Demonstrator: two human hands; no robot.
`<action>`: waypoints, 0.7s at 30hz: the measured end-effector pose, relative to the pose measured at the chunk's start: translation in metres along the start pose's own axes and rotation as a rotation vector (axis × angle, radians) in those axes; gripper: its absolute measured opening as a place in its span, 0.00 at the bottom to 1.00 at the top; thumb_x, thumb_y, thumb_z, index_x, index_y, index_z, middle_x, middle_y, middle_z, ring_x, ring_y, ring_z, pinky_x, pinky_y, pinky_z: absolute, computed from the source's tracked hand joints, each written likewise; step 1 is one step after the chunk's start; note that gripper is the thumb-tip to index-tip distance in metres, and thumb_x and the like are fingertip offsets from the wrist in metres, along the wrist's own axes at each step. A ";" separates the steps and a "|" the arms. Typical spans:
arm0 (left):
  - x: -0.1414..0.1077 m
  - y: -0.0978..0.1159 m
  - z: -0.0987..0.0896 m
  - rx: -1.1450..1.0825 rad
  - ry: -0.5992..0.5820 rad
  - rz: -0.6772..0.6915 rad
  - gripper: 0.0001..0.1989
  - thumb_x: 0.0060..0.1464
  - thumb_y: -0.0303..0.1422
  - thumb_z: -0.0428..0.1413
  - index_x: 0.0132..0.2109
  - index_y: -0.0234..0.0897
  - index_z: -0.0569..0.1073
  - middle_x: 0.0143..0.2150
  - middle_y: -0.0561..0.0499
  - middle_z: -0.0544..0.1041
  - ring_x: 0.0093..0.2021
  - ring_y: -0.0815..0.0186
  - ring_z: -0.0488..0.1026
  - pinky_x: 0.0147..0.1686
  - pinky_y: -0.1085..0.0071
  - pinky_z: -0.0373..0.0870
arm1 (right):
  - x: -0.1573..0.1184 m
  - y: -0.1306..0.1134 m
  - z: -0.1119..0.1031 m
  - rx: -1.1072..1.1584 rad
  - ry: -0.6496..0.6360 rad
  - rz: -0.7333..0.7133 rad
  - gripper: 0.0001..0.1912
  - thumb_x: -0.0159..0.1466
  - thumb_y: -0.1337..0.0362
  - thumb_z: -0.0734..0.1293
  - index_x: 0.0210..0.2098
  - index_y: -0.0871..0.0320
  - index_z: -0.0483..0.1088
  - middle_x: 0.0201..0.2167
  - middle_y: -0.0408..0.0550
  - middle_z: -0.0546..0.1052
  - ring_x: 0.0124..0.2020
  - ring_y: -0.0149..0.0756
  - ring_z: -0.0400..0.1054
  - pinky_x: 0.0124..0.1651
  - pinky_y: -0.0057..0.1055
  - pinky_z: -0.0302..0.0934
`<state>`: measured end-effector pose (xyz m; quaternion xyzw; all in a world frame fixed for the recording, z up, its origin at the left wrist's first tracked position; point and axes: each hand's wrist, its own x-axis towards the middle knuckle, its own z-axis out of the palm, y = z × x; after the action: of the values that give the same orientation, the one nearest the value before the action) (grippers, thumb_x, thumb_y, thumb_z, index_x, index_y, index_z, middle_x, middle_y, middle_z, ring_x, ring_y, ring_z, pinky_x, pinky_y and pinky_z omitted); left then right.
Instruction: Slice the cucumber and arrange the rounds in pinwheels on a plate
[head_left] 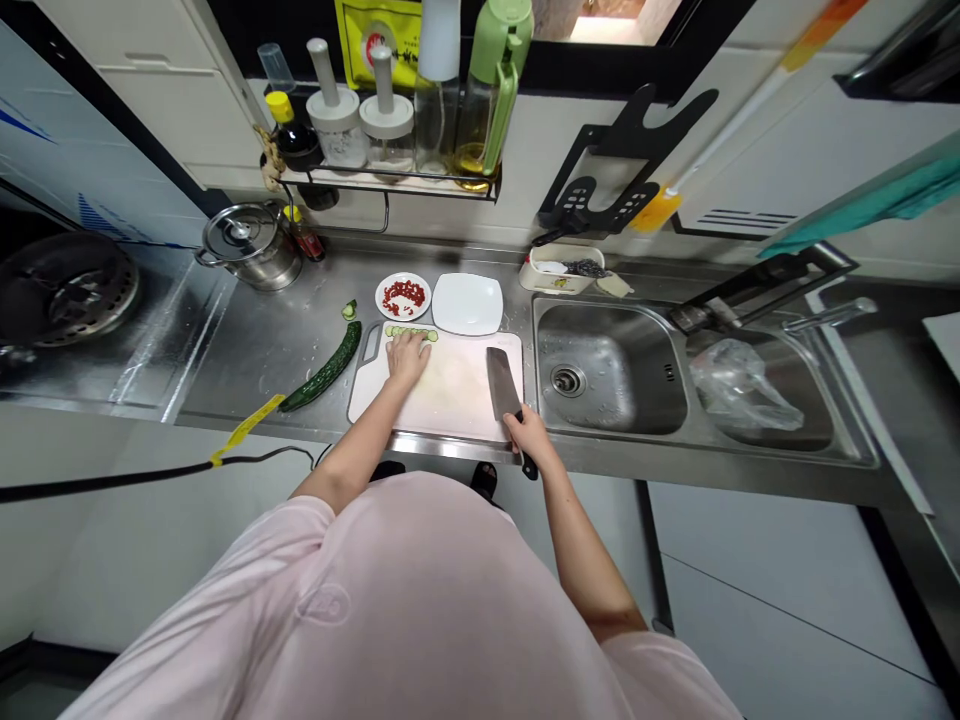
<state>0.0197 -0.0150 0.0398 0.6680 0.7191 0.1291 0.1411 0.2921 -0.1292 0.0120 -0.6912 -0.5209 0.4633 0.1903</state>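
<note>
A white cutting board (457,400) lies on the steel counter in front of me. My right hand (529,436) grips the black handle of a cleaver (501,382), whose blade rests over the board's right side. At the upper left of the board, my left hand (407,358) lies with fingers stretched out at a row of cucumber slices (420,333), partly covering them. Left of the board is a whole-looking dark green cucumber (324,372), with a small cut cucumber end (349,310) above it. Behind the board stand a plate of chopped red pieces (403,297) and a white square plate (468,304).
To the right is a double sink (611,365), with a clear plastic bag (742,385) in its far basin. A lidded steel pot (247,245) and a black wok (64,288) stand left. Bottles and jars fill a wall rack (390,180). A black cable (150,476) crosses at lower left.
</note>
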 end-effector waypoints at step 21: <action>0.039 0.007 0.007 0.041 -0.062 0.114 0.14 0.57 0.34 0.51 0.48 0.42 0.74 0.49 0.41 0.72 0.54 0.51 0.63 0.53 0.56 0.56 | -0.001 -0.001 -0.001 -0.019 0.009 0.014 0.08 0.58 0.60 0.57 0.35 0.56 0.63 0.12 0.33 0.64 0.10 0.30 0.61 0.18 0.23 0.55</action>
<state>0.0261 0.0240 0.0351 0.7144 0.6777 0.1014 0.1421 0.2921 -0.1296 0.0135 -0.6985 -0.5199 0.4565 0.1827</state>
